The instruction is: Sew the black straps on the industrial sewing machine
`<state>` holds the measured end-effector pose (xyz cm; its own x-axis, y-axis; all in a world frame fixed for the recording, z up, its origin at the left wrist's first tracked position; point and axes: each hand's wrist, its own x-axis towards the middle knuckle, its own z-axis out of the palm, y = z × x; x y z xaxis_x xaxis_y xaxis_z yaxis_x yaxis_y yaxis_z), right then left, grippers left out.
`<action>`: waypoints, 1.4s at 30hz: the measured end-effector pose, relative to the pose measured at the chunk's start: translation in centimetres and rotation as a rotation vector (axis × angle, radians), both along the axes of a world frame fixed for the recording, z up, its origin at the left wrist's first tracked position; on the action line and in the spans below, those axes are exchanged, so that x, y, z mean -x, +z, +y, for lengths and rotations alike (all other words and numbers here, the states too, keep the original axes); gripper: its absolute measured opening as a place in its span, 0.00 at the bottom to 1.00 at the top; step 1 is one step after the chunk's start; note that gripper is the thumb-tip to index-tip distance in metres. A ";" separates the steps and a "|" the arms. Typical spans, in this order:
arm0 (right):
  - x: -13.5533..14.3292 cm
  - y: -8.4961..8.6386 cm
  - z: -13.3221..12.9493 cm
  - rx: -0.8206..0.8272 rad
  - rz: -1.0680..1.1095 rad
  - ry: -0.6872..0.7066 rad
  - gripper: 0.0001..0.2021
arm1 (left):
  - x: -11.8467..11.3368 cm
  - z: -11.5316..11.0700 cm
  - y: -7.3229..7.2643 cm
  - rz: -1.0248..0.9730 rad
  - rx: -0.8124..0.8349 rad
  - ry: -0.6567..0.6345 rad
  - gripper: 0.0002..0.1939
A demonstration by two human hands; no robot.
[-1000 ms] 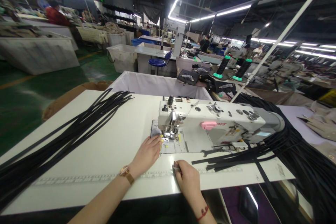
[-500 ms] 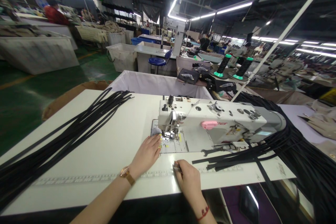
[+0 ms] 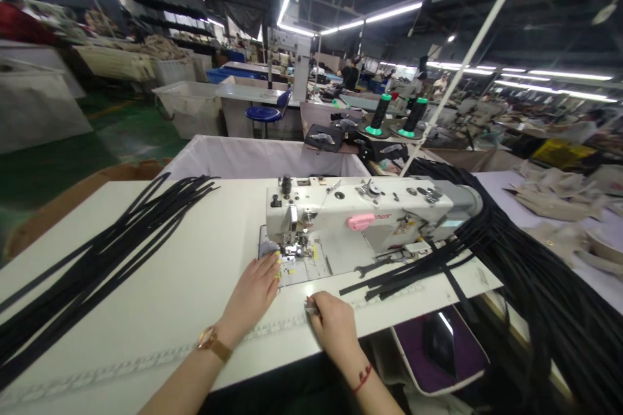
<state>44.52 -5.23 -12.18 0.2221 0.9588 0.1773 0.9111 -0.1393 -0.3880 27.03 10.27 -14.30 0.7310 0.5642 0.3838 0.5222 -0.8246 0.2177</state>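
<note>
My left hand [image 3: 256, 283], with a watch at the wrist, lies with fingers stretched out and together at the left of the presser foot [image 3: 293, 251] of a white sewing machine [image 3: 331, 207]. A small grey piece [image 3: 267, 248] shows just beyond its fingertips; whether the hand touches it I cannot tell. Over the front of the table, my right hand [image 3: 333, 323] is closed, and a small greyish tip sticks out past the thumb. What that thing is I cannot make out. Black straps [image 3: 389, 283] end a little to the right of this hand.
A bundle of black straps [image 3: 107, 249] lies on the white table [image 3: 209, 240] at left. More straps [image 3: 530, 272] hang over its right side. A wrench [image 3: 372, 268] lies by the machine. A ruler tape [image 3: 160, 360] runs along the front edge. A lined bin [image 3: 253, 155] stands behind.
The whole view has shifted, so the table, machine and both hands appear farther left. Both hands keep about the same pose and place relative to the machine.
</note>
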 end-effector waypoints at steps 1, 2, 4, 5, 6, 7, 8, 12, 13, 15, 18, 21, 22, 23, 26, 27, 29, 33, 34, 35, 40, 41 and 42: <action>0.1 0.0 -0.1 -0.005 0.013 -0.001 0.05 | 0.0 0.1 -0.2 0.002 -0.013 -0.008 0.18; 0.1 0.1 -0.2 -0.015 0.037 0.001 0.05 | 0.1 0.2 -0.5 0.003 -0.026 -0.018 0.18; 0.0 0.3 -0.5 -0.058 0.118 0.013 0.05 | 0.2 0.5 -1.2 0.007 -0.051 -0.039 0.19; -0.3 0.5 -0.8 -0.085 0.162 0.017 0.07 | 0.3 0.7 -1.6 0.008 -0.062 -0.049 0.19; -0.8 0.8 -1.3 -0.111 0.197 0.015 0.08 | 0.4 0.8 -1.9 0.009 -0.072 -0.058 0.19; -1.5 1.2 -1.8 -0.129 0.217 0.002 0.09 | 0.4 1.0 -2.3 0.009 -0.080 -0.066 0.20; -2.5 1.8 -2.6 -0.138 0.215 -0.024 0.10 | 0.5 1.2 -2.7 0.010 -0.086 -0.072 0.20; -8.6 4.1 -6.1 -0.013 -0.017 -0.282 0.16 | 0.7 1.5 -3.4 0.015 -0.102 -0.082 0.21; -10.2 4.5 -6.9 0.061 -0.120 -0.364 0.18 | 0.7 1.6 -3.5 0.017 -0.103 -0.083 0.21; -13.1 5.0 -8.1 0.196 -0.315 -0.441 0.21 | 0.7 1.6 -3.5 0.020 -0.101 -0.084 0.22; -15.7 5.1 -8.6 0.295 -0.438 -0.385 0.20 | 0.7 1.4 -3.4 0.013 -0.092 -0.071 0.22; -16.3 5.4 -8.4 0.299 -0.441 -0.311 0.16 | 0.7 1.1 -3.2 0.007 -0.080 -0.067 0.21; -16.1 5.7 -8.2 0.296 -0.446 -0.296 0.16 | 0.8 1.0 -3.1 0.005 -0.073 -0.066 0.21; -15.5 6.1 -8.1 0.292 -0.448 -0.281 0.16 | 0.8 0.9 -3.0 0.000 -0.063 -0.063 0.21; -11.8 7.8 -7.7 0.257 -0.353 -0.211 0.17 | 0.8 0.7 -2.5 -0.021 -0.036 -0.048 0.21; -9.8 8.3 -7.6 0.239 -0.258 -0.161 0.16 | 0.8 0.6 -2.3 -0.026 -0.030 -0.044 0.20; -5.0 9.1 -7.3 0.229 0.026 0.046 0.13 | 0.7 0.5 -2.0 -0.035 -0.017 -0.041 0.19; 3.8 9.1 -5.5 0.383 0.941 0.565 0.09 | 0.6 0.5 -1.4 -0.108 0.039 -0.023 0.17; 5.1 8.7 -4.7 0.343 1.096 0.530 0.12 | 0.7 0.6 -1.3 -0.146 0.060 -0.006 0.17; 5.9 8.2 -3.7 0.276 1.199 0.436 0.15 | 0.7 0.7 -1.2 -0.185 0.083 0.017 0.17; 5.3 4.2 0.9 0.009 1.175 0.007 0.22 | 1.0 0.7 -0.2 -0.275 0.160 0.127 0.18; 5.1 3.4 1.5 -0.002 1.172 -0.012 0.22 | 1.0 0.7 0.0 -0.270 0.161 0.121 0.17; 4.9 2.8 1.9 -0.010 1.178 -0.028 0.22 | 0.9 0.6 0.2 -0.258 0.160 0.105 0.17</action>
